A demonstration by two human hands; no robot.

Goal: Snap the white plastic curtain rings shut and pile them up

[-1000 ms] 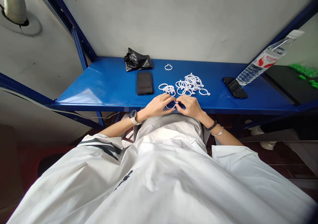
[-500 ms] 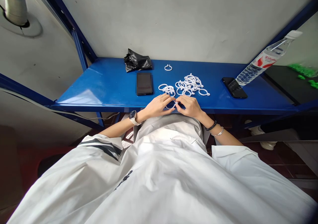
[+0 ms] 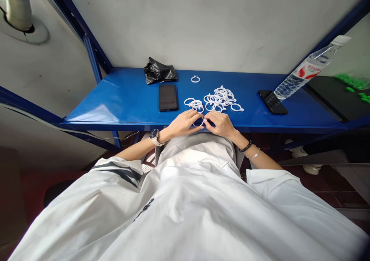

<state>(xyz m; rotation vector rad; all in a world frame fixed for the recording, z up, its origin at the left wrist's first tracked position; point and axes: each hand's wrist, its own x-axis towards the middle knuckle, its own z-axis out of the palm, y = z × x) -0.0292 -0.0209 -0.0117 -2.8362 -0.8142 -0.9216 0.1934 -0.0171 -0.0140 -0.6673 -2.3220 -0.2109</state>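
Both my hands meet at the front edge of the blue shelf [image 3: 121,99]. My left hand [image 3: 182,124] and my right hand [image 3: 222,124] pinch one white plastic ring [image 3: 200,122] between their fingertips. Just behind the hands lies a small cluster of white rings [image 3: 195,104]. A larger heap of white rings [image 3: 221,98] sits to its right. One single open ring [image 3: 195,78] lies farther back near the wall.
A dark phone [image 3: 168,97] lies left of the rings, with a crumpled black bag [image 3: 160,72] behind it. A second phone [image 3: 272,101] lies at the right under a leaning water bottle [image 3: 306,71]. Green pieces [image 3: 354,83] sit on a dark surface far right.
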